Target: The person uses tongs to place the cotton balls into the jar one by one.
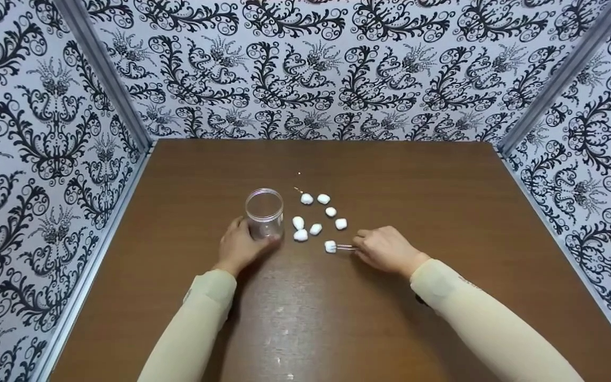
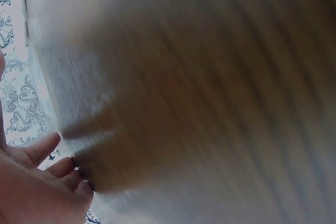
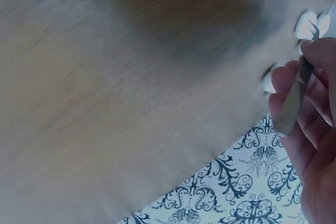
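Note:
My left hand grips a clear, lidless-looking jar standing upright on the table, fingers round its left side and thumb at the front. In my right hand are metal tweezers, pinched between thumb and fingers. Their tips meet a white cotton ball close over the table. Several other cotton balls lie loosely between the jar and my right hand. In the left wrist view only the left fingers show; the jar is out of sight there.
A brown wooden table carries everything. Beside the farthest cotton ball lies a tiny thin sliver, with a white speck beyond. Patterned walls enclose the table at the back and both sides.

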